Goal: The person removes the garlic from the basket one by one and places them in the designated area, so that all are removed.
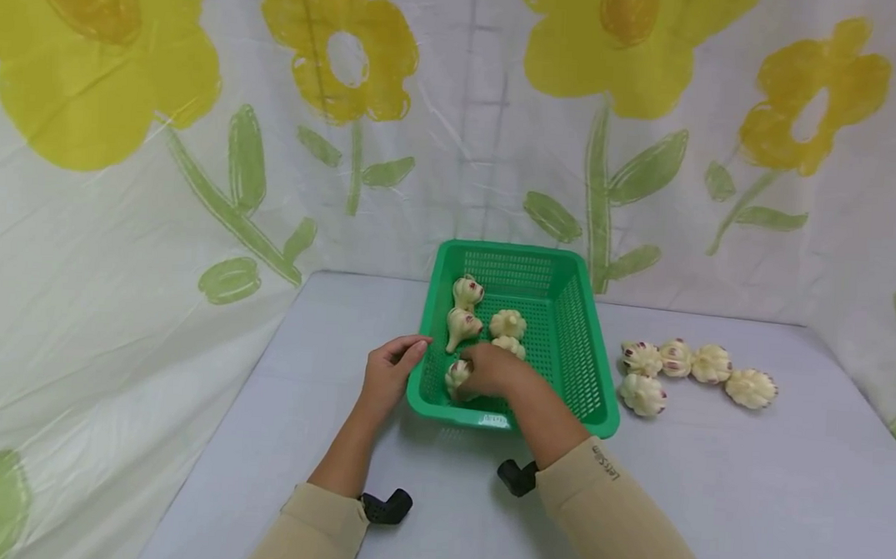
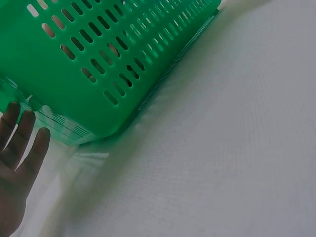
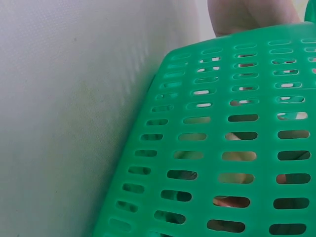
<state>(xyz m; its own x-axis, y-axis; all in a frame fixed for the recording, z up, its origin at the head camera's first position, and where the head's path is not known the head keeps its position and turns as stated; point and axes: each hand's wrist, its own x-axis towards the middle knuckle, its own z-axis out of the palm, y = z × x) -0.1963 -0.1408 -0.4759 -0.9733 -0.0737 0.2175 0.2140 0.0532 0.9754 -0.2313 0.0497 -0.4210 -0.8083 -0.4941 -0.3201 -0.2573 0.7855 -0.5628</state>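
Observation:
A green plastic basket (image 1: 601, 378) stands on the table, with several pale garlic bulbs in it. My right hand (image 1: 492, 369) reaches over the front rim and holds a garlic bulb (image 1: 456, 377) in the front left corner, low in the basket. Its fingertips are partly hidden behind the hand. My left hand (image 1: 390, 373) is at the basket's left rim, its fingertips right at the edge. In the left wrist view, the straight, spread fingers (image 2: 37, 148) show beside the basket wall (image 2: 64, 98). In the right wrist view, the slotted wall (image 3: 212, 143) hides most of the right hand.
Other bulbs in the basket include one with a pointed neck (image 1: 463, 326) on the left and one (image 1: 508, 324) in the middle. Right of the basket, several more garlic bulbs (image 1: 711, 363) lie on the white table (image 1: 709, 491). A flower-printed curtain (image 1: 454, 146) hangs behind.

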